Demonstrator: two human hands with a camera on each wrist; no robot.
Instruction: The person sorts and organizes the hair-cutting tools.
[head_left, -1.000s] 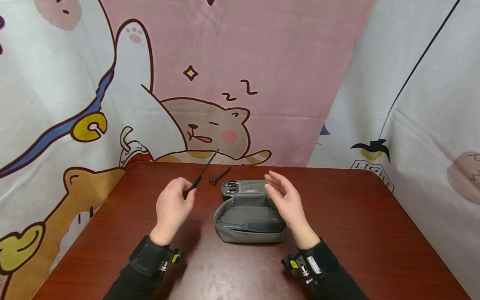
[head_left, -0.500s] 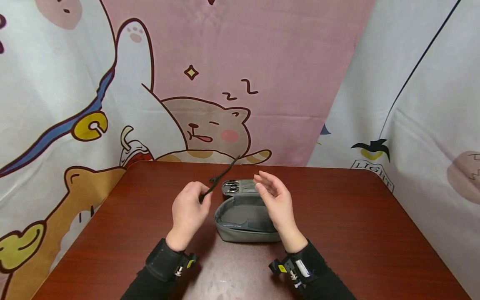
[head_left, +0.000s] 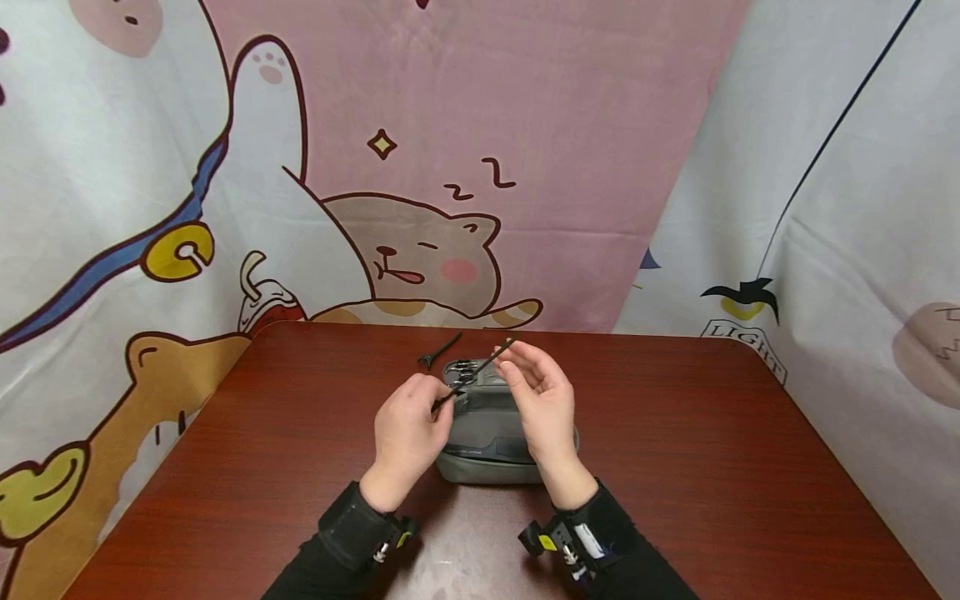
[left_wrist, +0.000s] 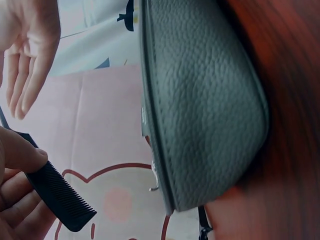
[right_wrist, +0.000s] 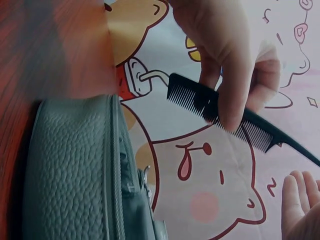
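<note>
My left hand (head_left: 411, 429) pinches a black rat-tail comb (left_wrist: 60, 197) by its toothed part between thumb and fingers. In the right wrist view, the comb's thin tail (right_wrist: 300, 148) slants toward my right hand (head_left: 543, 408). That hand is raised with relaxed, nearly straight fingers, which overlap the tail's tip in the head view. Below both hands stands an unzipped grey case (head_left: 491, 473) of pebbled leather. Inside it lies a flat dark-grey piece (head_left: 491, 448), partly hidden by the hands. Shiny metal tools (head_left: 459, 371) sit in the case's lid, behind the comb.
A small dark tool with a forked end (head_left: 429, 361) lies on the brown table (head_left: 712, 467), behind and left of the case. A cartoon-printed cloth (head_left: 585, 167) hangs along the table's back edge.
My left hand has carried the comb rightward until it crosses over the case. My right hand has shifted left, toward the comb's tail. The case and forked tool stay put.
</note>
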